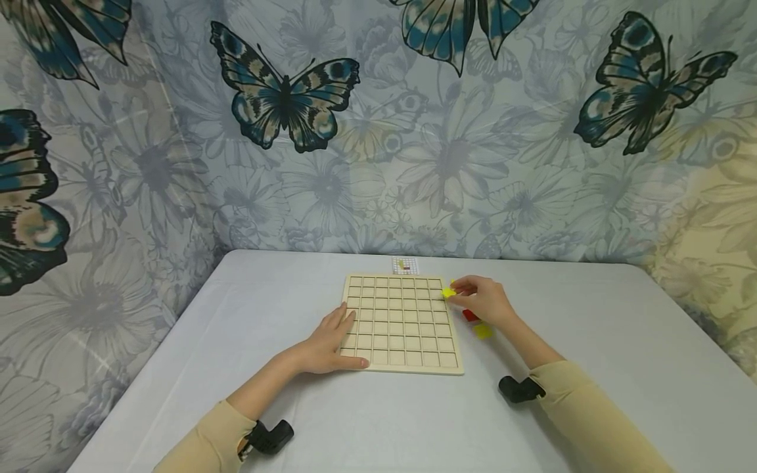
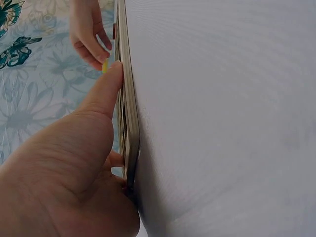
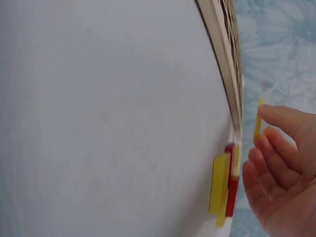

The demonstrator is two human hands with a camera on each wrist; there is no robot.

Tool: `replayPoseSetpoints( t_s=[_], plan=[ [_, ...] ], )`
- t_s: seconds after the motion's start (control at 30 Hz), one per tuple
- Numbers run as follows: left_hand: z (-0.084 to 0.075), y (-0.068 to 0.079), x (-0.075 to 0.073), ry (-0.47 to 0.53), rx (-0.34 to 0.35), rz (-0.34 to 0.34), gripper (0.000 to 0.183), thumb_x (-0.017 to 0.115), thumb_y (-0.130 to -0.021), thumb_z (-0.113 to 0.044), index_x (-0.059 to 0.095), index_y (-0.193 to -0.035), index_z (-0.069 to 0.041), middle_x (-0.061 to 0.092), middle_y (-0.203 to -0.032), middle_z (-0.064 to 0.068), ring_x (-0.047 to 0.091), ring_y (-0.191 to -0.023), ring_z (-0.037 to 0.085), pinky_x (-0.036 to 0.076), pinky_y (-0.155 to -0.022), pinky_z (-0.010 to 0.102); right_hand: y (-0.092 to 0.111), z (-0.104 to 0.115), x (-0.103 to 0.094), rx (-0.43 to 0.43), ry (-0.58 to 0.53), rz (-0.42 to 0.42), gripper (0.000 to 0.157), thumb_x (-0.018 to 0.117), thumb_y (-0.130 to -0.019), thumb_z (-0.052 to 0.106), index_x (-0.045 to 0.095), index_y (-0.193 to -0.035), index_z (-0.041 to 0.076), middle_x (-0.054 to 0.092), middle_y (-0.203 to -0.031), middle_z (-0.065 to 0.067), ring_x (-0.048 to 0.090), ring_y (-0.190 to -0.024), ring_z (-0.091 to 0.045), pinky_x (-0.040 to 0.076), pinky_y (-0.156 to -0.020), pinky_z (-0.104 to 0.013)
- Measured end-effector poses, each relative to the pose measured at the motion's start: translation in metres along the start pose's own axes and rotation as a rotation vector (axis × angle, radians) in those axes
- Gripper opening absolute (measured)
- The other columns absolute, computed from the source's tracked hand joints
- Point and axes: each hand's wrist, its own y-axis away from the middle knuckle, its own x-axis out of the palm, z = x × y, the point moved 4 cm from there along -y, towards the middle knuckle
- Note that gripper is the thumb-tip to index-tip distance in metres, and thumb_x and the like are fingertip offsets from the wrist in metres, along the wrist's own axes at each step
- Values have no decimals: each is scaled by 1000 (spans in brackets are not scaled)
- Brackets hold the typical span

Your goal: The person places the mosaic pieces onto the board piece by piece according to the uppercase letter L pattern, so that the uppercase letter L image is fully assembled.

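One yellow piece [image 1: 449, 293], pinched by the right hand [image 1: 483, 301], is raised near the far right corner of the grid board [image 1: 397, 323]; the left hand [image 1: 324, 343], fingers wide, touches the opposite side.

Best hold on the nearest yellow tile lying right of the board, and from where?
Pinch the yellow tile across its side edges, probably coming down from the near side: it lies flat and thin, with a red tile close by its far side.
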Motion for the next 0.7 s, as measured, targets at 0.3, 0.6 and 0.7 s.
replayPoseSetpoints(
  t_s=[0.3, 0.6, 0.7],
  plan=[
    [-2, 0, 0, -21, -5, -2, 103, 69, -87, -51, 15, -152, 8, -2, -158, 29, 0, -146, 43, 12, -114, 57, -3, 25, 19, -25, -70, 25, 33, 77, -85, 26, 71, -111, 7, 70, -103, -8, 63, -94, -23, 50, -79, -37],
    [-5, 2, -1, -30, -7, 2, 102, 68, -87, -51, 16, -152, 9, 0, -158, 29, 1, -146, 43, 13, -114, 57, -8, 46, 37, -41, -95, 51, 31, 78, -84, 23, 71, -109, 7, 70, -102, -6, 63, -92, -22, 50, -80, -38],
    [-7, 2, -2, -42, -5, 5, 101, 68, -88, -51, 17, -151, 9, 0, -158, 29, 1, -146, 43, 12, -115, 56, -11, 51, 42, -46, -97, 55, 31, 78, -84, 23, 72, -109, 7, 71, -102, -5, 63, -92, -21, 50, -79, -36]
  ],
)
